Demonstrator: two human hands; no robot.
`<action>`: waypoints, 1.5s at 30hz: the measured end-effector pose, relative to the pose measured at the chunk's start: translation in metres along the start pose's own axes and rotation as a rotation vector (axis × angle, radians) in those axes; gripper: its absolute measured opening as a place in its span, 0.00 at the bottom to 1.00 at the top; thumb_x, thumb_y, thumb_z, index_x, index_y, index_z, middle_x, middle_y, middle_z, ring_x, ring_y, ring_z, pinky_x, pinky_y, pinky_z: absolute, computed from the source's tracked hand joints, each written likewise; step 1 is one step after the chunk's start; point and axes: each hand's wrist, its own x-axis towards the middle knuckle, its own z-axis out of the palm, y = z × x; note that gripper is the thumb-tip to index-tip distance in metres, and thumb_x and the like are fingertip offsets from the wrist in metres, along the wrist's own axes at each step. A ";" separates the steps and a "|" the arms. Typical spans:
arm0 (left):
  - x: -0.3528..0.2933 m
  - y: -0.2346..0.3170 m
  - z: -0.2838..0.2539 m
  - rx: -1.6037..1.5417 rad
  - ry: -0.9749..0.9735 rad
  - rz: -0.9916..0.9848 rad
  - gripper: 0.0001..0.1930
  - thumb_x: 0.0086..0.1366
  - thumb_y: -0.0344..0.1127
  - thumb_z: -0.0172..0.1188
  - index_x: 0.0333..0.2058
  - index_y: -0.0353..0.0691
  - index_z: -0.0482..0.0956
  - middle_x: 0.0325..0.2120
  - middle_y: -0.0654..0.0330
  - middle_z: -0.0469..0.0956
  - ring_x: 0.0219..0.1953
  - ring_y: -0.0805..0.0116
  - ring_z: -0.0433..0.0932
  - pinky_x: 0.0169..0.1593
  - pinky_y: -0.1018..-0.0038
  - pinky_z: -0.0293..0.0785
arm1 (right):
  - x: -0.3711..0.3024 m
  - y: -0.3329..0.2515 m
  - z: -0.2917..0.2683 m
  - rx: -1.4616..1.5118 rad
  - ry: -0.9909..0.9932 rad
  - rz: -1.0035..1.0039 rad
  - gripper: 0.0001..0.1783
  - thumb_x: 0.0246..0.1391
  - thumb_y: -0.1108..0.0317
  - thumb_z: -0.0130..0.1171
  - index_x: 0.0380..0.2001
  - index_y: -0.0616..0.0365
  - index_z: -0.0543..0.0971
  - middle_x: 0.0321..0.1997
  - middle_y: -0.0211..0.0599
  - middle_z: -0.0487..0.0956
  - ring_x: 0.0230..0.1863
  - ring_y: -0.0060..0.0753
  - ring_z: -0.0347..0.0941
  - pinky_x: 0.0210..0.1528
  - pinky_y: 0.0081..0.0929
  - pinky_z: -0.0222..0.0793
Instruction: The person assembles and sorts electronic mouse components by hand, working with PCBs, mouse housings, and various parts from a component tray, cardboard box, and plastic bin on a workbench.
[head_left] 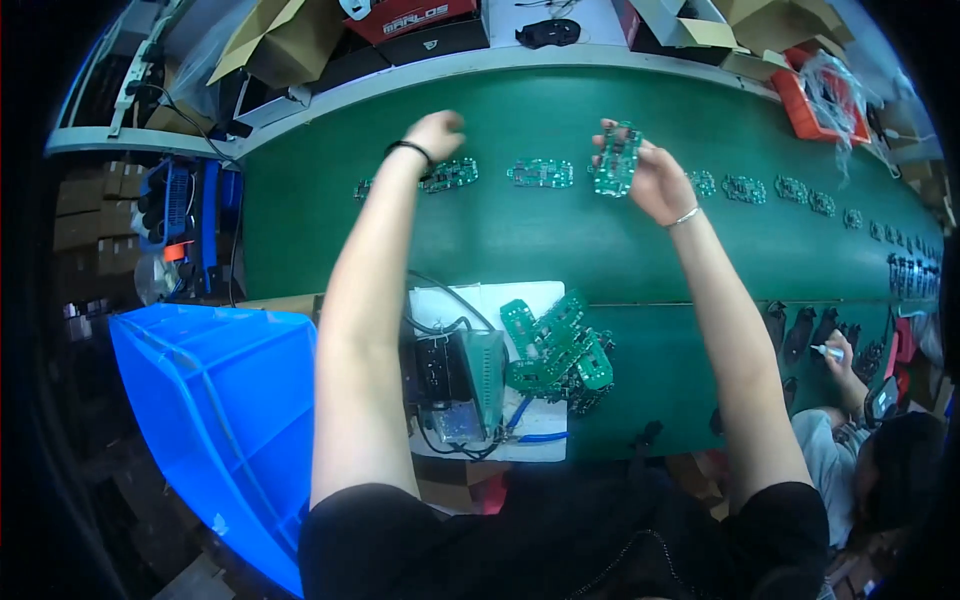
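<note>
1. Right hand (662,185) clamps a circuit board (617,160) beyond the white pad (545,415); a loosening pinch could drop it.
2. Left hand (435,135) hovers beyond the pad, fingers curled, grip impossible to tell; a low sweep could skew the row boards (542,173).
3. Counted: one held board, one blue bin (270,375) left of the pad; the row and the overlapping pile (560,345) at the pad's right defy exact count.

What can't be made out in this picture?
Head view throughout:
Left hand: its curl hides whether anything is held.
Circuit board beside the left forearm: the forearm hides its right part.
Circuit-board pile: upper boards cover the lower ones.
Farthest circuit boards, right: too small for detail.
</note>
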 end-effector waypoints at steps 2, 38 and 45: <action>-0.005 0.118 -0.002 -0.814 -0.288 -0.021 0.24 0.58 0.49 0.56 0.50 0.44 0.68 0.43 0.59 0.72 0.43 0.67 0.72 0.43 0.71 0.72 | -0.009 -0.007 -0.007 -0.069 0.036 0.031 0.28 0.52 0.64 0.50 0.54 0.66 0.60 0.53 0.46 0.67 0.51 0.40 0.66 0.56 0.37 0.60; -0.043 -0.070 0.006 -0.002 0.624 -0.717 0.12 0.50 0.41 0.58 0.31 0.42 0.79 0.29 0.50 0.78 0.32 0.56 0.78 0.40 0.67 0.74 | -0.132 0.061 0.025 -0.508 0.467 0.279 0.12 0.54 0.72 0.50 0.42 0.62 0.73 0.35 0.35 0.77 0.34 0.21 0.72 0.35 0.16 0.66; -0.013 0.042 0.046 0.163 -0.049 0.169 0.29 0.38 0.44 0.71 0.40 0.46 0.71 0.37 0.55 0.71 0.43 0.54 0.69 0.46 0.64 0.67 | -0.132 0.060 0.038 -0.580 0.463 0.223 0.13 0.54 0.72 0.51 0.43 0.61 0.73 0.35 0.34 0.77 0.34 0.19 0.71 0.35 0.16 0.65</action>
